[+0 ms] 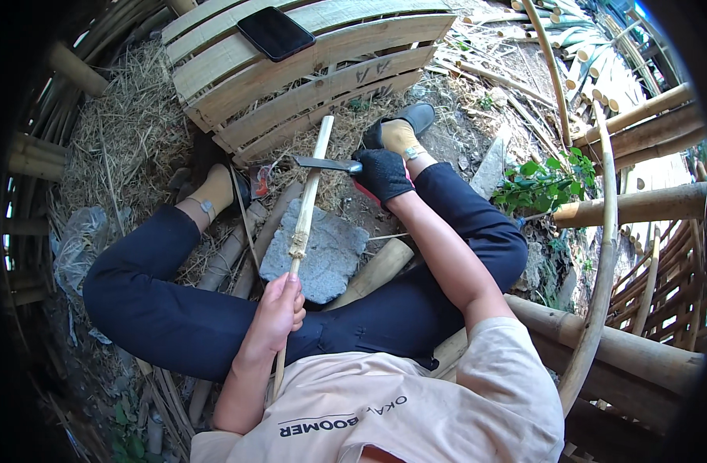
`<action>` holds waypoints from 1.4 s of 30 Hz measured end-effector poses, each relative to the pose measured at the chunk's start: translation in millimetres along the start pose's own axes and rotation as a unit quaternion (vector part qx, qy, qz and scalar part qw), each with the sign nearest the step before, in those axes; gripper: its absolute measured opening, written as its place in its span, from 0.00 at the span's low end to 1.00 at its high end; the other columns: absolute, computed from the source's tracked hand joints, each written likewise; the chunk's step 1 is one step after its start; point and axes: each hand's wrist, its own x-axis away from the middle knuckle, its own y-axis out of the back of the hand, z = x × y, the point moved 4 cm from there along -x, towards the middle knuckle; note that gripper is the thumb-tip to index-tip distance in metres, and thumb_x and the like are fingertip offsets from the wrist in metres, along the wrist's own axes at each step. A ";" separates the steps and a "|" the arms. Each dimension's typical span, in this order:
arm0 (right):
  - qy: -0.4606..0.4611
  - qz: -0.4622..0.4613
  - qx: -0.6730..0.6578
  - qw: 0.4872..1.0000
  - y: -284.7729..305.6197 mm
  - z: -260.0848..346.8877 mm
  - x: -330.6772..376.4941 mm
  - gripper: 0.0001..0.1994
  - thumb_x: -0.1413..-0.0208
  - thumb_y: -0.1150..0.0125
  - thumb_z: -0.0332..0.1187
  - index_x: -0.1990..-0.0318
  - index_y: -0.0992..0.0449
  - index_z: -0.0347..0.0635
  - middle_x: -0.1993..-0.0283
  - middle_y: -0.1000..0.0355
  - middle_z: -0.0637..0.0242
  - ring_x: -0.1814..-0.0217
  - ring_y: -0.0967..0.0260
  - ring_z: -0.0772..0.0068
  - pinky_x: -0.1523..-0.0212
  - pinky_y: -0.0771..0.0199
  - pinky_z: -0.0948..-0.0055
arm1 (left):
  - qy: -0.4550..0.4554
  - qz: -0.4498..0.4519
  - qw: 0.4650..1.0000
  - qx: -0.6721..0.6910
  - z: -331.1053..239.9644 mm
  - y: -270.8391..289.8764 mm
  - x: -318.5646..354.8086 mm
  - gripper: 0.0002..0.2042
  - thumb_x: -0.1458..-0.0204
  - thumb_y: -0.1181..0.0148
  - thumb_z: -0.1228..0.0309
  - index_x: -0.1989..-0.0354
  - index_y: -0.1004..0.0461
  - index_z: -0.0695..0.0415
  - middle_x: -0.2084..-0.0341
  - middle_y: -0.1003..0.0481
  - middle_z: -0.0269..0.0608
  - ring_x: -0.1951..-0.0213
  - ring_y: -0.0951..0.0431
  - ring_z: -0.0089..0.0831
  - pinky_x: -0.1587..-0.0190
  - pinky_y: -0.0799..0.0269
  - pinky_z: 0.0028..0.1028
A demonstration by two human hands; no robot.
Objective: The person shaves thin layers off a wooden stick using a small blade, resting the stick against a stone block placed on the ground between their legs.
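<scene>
My bare left hand (278, 315) is closed round the thin lower end of a pale wooden stick (308, 202). The stick slants up and away from my lap, thicker at its far end, with a rough, frayed band partway along. In a black glove with a red edge, my right hand (382, 177) grips a knife, its handle mostly hidden. The knife's blade (321, 163) lies across the upper part of the stick and points left. Beneath the stick is a flat grey stone (326, 258), between my bent legs.
A slatted wooden crate (315, 89) stands ahead, with a black phone (276, 33) on top. Bamboo poles (380, 272) lie around the stone. To the right are a leafy green plant (542, 185) and a bamboo fence (639, 204). Dry straw (126, 139) covers the ground at left.
</scene>
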 end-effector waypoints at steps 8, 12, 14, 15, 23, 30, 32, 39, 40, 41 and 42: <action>-0.040 0.010 0.005 0.999 -9.8 -19.0 0.2 0.07 0.49 0.39 0.41 0.70 0.19 0.52 0.73 0.23 0.55 0.68 0.23 0.49 0.65 0.23 0.54 | 0.016 0.006 1.000 0.023 9.2 2.6 -4.6 0.16 0.29 0.63 0.57 0.71 0.41 0.49 0.86 0.47 0.23 0.88 0.52 0.12 0.87 0.59 0.19; -0.033 0.008 -0.005 0.999 -4.1 -27.3 3.1 0.09 0.48 0.38 0.43 0.66 0.19 0.53 0.71 0.22 0.56 0.68 0.23 0.49 0.66 0.24 0.54 | 0.045 0.043 0.997 0.048 12.2 -0.1 -4.8 0.16 0.30 0.62 0.57 0.71 0.42 0.48 0.86 0.48 0.22 0.89 0.53 0.12 0.87 0.60 0.19; -0.017 0.008 -0.027 0.999 -1.6 -15.0 5.3 0.09 0.48 0.38 0.43 0.66 0.18 0.53 0.71 0.22 0.57 0.67 0.23 0.49 0.65 0.24 0.54 | 0.040 0.055 0.996 0.062 10.6 4.1 -4.2 0.16 0.30 0.62 0.57 0.71 0.42 0.48 0.86 0.48 0.22 0.89 0.53 0.12 0.87 0.60 0.19; -0.017 0.007 -0.026 0.999 -2.9 -9.8 4.7 0.09 0.48 0.38 0.43 0.66 0.18 0.53 0.71 0.22 0.57 0.67 0.23 0.49 0.65 0.24 0.54 | 0.036 0.068 0.994 0.075 9.7 3.9 -3.6 0.16 0.30 0.62 0.57 0.71 0.42 0.48 0.86 0.49 0.22 0.89 0.53 0.12 0.87 0.60 0.18; -0.065 0.019 0.001 0.998 2.1 -23.4 -3.0 0.08 0.49 0.40 0.41 0.69 0.18 0.50 0.71 0.22 0.56 0.65 0.22 0.52 0.62 0.23 0.55 | 0.039 0.051 0.997 0.038 9.8 1.9 2.0 0.17 0.29 0.64 0.56 0.72 0.43 0.48 0.86 0.50 0.22 0.88 0.55 0.11 0.87 0.61 0.18; -0.035 -0.025 0.004 0.999 -2.8 -38.0 -1.8 0.10 0.47 0.39 0.45 0.67 0.18 0.53 0.72 0.22 0.56 0.69 0.23 0.49 0.67 0.23 0.54 | 0.043 0.086 0.994 0.051 7.0 -5.7 2.2 0.17 0.29 0.63 0.56 0.72 0.43 0.47 0.86 0.50 0.21 0.88 0.55 0.11 0.87 0.61 0.18; -0.062 -0.009 0.013 0.998 -0.4 -30.1 -6.1 0.10 0.47 0.39 0.45 0.67 0.18 0.53 0.72 0.22 0.56 0.69 0.23 0.50 0.67 0.24 0.53 | 0.044 0.065 0.996 0.048 8.6 0.3 2.3 0.17 0.29 0.63 0.56 0.72 0.43 0.47 0.86 0.51 0.21 0.88 0.55 0.12 0.87 0.61 0.18; -0.032 -0.012 0.007 0.999 0.9 -34.3 -6.0 0.07 0.50 0.39 0.40 0.69 0.18 0.53 0.72 0.22 0.57 0.68 0.22 0.51 0.65 0.23 0.54 | 0.041 0.073 0.996 0.040 4.5 -2.1 2.1 0.17 0.29 0.63 0.56 0.72 0.42 0.47 0.86 0.50 0.21 0.88 0.55 0.11 0.87 0.61 0.18; -0.056 0.009 0.012 0.998 0.1 -34.3 -11.5 0.07 0.50 0.39 0.41 0.69 0.18 0.53 0.72 0.22 0.57 0.68 0.22 0.51 0.66 0.23 0.55 | 0.042 0.066 0.996 0.037 5.6 0.4 2.8 0.17 0.29 0.63 0.56 0.73 0.42 0.47 0.86 0.50 0.21 0.88 0.55 0.11 0.87 0.61 0.18; -0.054 0.009 0.011 0.998 0.5 -31.9 -10.3 0.07 0.50 0.39 0.41 0.69 0.18 0.53 0.72 0.22 0.57 0.68 0.22 0.51 0.66 0.23 0.55 | 0.042 0.060 0.997 0.034 6.4 2.0 3.3 0.17 0.29 0.63 0.55 0.73 0.42 0.47 0.87 0.50 0.20 0.88 0.55 0.11 0.87 0.61 0.17; -0.040 -0.007 0.004 0.999 2.1 -28.4 -6.3 0.07 0.50 0.38 0.40 0.70 0.18 0.53 0.73 0.22 0.57 0.68 0.22 0.51 0.66 0.24 0.55 | 0.046 0.065 0.996 0.039 7.1 3.1 4.3 0.17 0.29 0.63 0.55 0.73 0.42 0.47 0.87 0.50 0.20 0.88 0.55 0.11 0.87 0.61 0.17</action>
